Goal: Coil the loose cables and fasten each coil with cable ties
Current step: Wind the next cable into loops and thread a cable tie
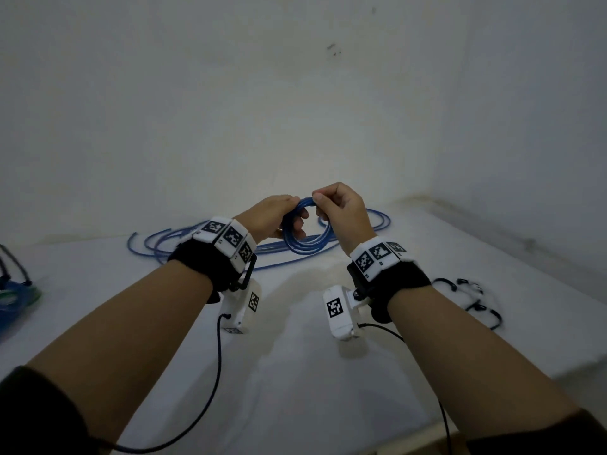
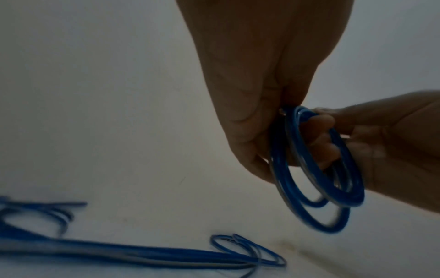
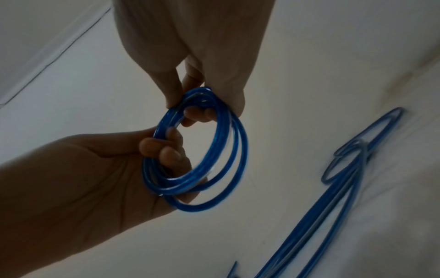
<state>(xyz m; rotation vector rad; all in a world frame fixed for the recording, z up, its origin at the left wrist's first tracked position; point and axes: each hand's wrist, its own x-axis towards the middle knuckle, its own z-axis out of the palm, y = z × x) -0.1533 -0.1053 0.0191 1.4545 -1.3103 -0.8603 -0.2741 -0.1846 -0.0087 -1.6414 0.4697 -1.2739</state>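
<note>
A blue cable coil (image 1: 307,246) of several loops hangs above the white table (image 1: 295,372), held between both hands. My left hand (image 1: 276,215) grips its left side with the fingers curled through the loops. At the top of the coil my right hand (image 1: 331,205) pinches the strands between thumb and fingers. The right wrist view shows the coil (image 3: 243,156), the pinching right hand (image 3: 190,56) and the left hand (image 3: 83,169). In the left wrist view the coil (image 2: 278,169) hangs under my left hand (image 2: 250,75). Loose blue cable (image 1: 157,244) trails on the table behind.
Black cable ties (image 1: 473,297) lie on the table to the right of my right wrist. Another blue coil (image 1: 13,300) sits at the far left edge. White walls close the table at the back and right. The loose cable (image 2: 142,252) runs along the tabletop.
</note>
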